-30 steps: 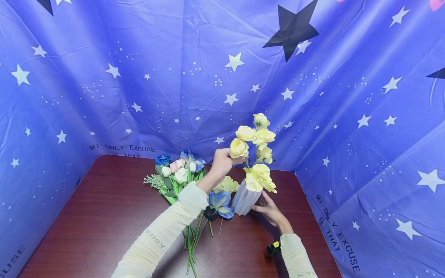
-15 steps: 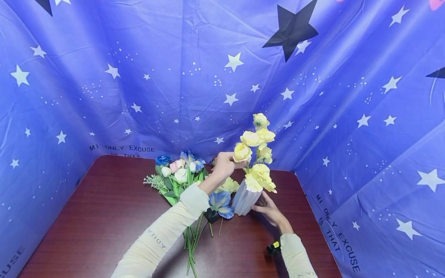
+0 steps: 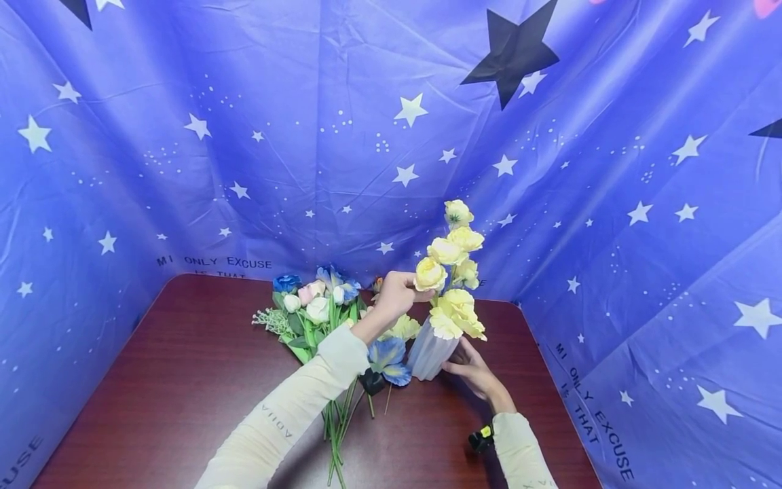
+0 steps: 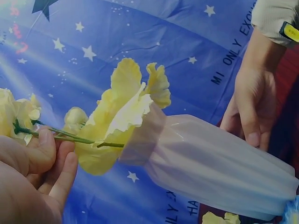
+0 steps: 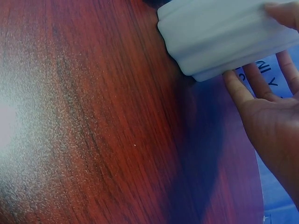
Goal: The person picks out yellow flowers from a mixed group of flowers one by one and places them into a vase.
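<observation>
A pale ribbed vase stands on the table, with yellow flowers rising from its mouth. My left hand pinches the green stem of a yellow flower sprig just below its blooms. In the left wrist view that stem runs into the vase's mouth. My right hand holds the vase low on its right side. The right wrist view has the thumb on one face of the vase and the fingertips against another.
Left of the vase lies a bunch of flowers, white, pink and blue, with long green stems toward the front. A blue flower lies close beside the vase's base. Starry blue cloth hangs round the table.
My left hand has moved down and slightly right, and the sprig's blooms have sunk lower toward the vase. The right hand and vase have stayed put.
</observation>
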{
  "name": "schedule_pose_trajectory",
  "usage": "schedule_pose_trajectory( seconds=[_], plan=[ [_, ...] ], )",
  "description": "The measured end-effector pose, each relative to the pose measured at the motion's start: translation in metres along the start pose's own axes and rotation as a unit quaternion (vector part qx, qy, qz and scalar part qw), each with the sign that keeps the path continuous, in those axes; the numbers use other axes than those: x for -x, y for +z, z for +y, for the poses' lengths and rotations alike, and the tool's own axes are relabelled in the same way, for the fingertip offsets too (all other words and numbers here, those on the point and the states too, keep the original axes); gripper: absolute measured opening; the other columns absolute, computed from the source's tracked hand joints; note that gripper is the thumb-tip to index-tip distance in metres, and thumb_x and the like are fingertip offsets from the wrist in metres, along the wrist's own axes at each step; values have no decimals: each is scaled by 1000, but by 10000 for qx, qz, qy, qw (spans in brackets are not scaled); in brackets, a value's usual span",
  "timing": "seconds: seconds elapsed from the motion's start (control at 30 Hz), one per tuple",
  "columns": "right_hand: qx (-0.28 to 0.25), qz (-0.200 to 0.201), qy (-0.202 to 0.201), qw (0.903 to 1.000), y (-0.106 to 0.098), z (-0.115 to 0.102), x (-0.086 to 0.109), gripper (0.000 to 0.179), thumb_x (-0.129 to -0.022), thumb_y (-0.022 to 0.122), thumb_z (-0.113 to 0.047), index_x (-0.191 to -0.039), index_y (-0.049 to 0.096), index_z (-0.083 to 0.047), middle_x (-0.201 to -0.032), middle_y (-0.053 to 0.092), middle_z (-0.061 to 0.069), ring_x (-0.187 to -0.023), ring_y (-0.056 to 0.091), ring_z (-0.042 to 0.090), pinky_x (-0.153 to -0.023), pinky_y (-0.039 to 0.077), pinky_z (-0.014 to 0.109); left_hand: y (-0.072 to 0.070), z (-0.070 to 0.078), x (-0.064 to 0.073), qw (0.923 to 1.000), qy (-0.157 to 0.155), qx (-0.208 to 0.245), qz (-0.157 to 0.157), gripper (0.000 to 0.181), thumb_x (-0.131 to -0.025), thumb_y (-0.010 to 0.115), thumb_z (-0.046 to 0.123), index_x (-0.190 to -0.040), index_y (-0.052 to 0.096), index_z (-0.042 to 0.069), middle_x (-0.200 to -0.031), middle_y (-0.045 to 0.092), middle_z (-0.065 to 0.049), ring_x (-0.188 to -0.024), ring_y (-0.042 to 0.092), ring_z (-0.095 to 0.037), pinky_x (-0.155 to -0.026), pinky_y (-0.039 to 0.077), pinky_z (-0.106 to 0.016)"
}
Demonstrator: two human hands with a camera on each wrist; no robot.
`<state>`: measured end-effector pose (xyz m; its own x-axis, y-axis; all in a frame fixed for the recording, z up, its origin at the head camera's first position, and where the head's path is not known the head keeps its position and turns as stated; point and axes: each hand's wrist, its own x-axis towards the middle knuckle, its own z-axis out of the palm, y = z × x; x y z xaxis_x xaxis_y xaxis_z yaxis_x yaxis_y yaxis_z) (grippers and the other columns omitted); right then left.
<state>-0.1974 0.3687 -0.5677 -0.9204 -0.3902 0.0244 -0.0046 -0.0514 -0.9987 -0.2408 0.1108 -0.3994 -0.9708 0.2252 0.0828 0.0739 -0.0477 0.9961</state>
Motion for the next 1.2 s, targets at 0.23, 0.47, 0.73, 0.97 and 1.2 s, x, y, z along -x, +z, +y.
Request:
schedule_pose_trajectory(
  seconds=[0.23, 0.47, 0.73, 0.97, 1.2],
  plan=[
    [-59, -55, -55, 10000, 1, -2, 1, 88, -91, 65, 7, -162, 16, -8, -142, 52, -17, -129, 54, 1, -104, 50, 22, 3, 0, 1, 9993, 110, -357, 88, 21, -82, 81, -2, -103, 79, -3, -106, 77, -20, -104, 73, -31, -86, 62, -33],
    [-42, -71, -46, 10000, 2, -2, 1, 86, -91, 64, 8, -162, 17, -9, -142, 52, -17, -129, 54, 1, -104, 51, 23, 3, -2, 1, 9975, 168, -688, 37, 17, -83, 82, 1, -99, 80, -1, -99, 78, -19, -97, 74, -30, -79, 62, -28],
    [-60, -156, -43, 9999, 2, -4, 2, 76, -92, 66, 5, -155, 33, -21, -141, 53, -15, -125, 57, 5, -101, 52, 25, 4, -4, 1, 9958, 271, -868, -34, 13, -81, 82, -3, -94, 80, -5, -94, 78, -21, -89, 73, -23, -74, 61, -23],
    [-86, -227, -145, 9996, 0, -2, 1, 74, -93, 61, 9, -152, 34, -26, -142, 53, -16, -127, 57, 4, -102, 52, 25, 5, -4, 4, 9931, 383, -1089, -227, 7, -84, 80, -1, -91, 81, -3, -91, 78, -20, -63, 52, -6, -51, 42, -16],
    [-26, -190, -147, 9997, -2, 0, 1, 74, -93, 61, 11, -151, 34, -26, -141, 54, -14, -126, 58, 6, -101, 53, 26, 7, -8, 3, 9890, 427, -1397, -225, 5, -84, 82, 3, -83, 80, -1, -82, 77, -17, -56, 46, -6, -48, 37, -16]
  ],
)
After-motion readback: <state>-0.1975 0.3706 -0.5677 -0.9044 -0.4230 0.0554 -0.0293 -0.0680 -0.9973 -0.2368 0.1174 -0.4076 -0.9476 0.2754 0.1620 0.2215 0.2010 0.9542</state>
